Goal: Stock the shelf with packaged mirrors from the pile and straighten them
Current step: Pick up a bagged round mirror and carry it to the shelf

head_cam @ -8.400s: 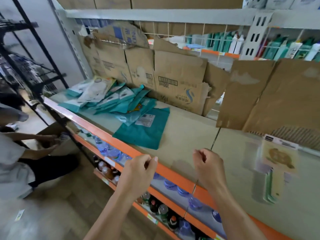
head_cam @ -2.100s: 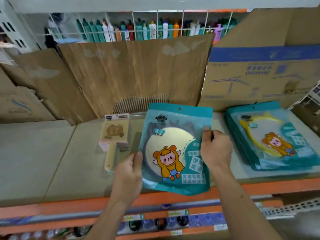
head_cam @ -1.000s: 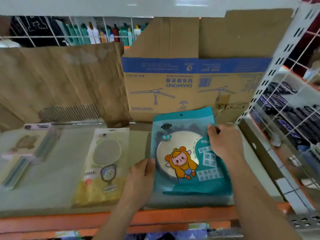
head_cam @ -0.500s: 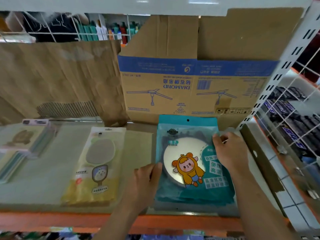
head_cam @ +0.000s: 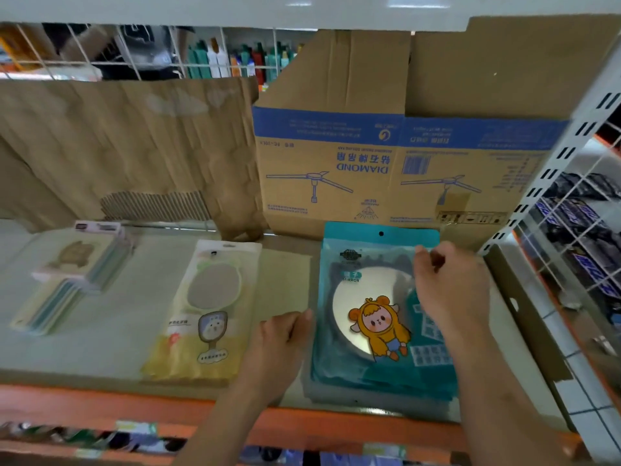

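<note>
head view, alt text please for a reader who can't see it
Two bare hands square up a stack of teal mirror packs on a shop shelf, the left hand against its left edge and the right hand pinching its upper right. Left of it lie a yellow mirror pack and a pastel stack; cardboard lines the back.

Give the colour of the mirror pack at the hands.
Teal mirror pack, with a yellow-hooded cartoon figure; head view.

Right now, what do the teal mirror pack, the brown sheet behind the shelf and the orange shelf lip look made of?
Teal mirror pack: likely glossy plastic film; sheen, clear window over a reflective disc. Cardboard sheet behind: matt brown corrugated board; a torn patch bares its flutes. Shelf lip: smooth orange, probably painted metal, cannot confirm.
</note>
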